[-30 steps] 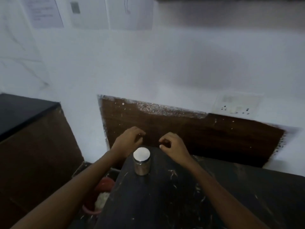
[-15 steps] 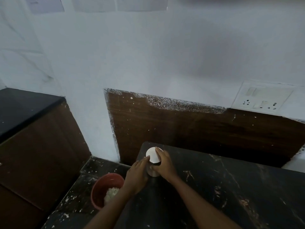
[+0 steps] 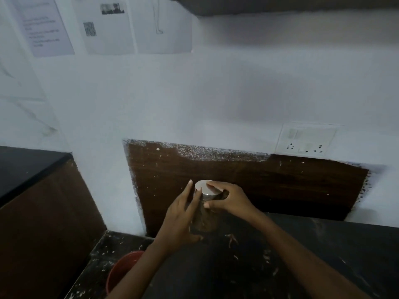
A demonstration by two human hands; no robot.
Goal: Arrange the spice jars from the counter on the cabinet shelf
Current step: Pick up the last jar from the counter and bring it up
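Above the near-left corner of the dark counter [image 3: 302,255], one spice jar [image 3: 205,219] sits between two bare hands. It is a clear-walled cylinder filled with a brown, grainy content, capped by a flat round lid [image 3: 203,187] of a pale, shiny finish. Whether its base touches the counter cannot be told; the lower edge is blurred against the dark stone.

The left hand [image 3: 181,221] lies against the jar's left side, palm inward, fingers [image 3: 195,201] stretched up along the wall to the lid's rim, thumb low near the base. The right hand [image 3: 228,200] comes from the right and curls over the top: its forefinger lies across the lid, its thumb presses the glass just under the lid. Both grips are closed on the jar, so the jar lies in the middle of the two-handed grip, upright or nearly so.

The counter is black stone, flecked and streaked with pale smears. Behind it stands a dark wood-grain panel [image 3: 259,180] with a ragged, white-speckled upper edge, set against a smooth white wall. One white socket plate [image 3: 306,139] is fixed to the wall up right. One reddish round bucket [image 3: 123,270] stands on the lower ledge at the left. Three printed sheets [image 3: 103,24] hang side by side up left.
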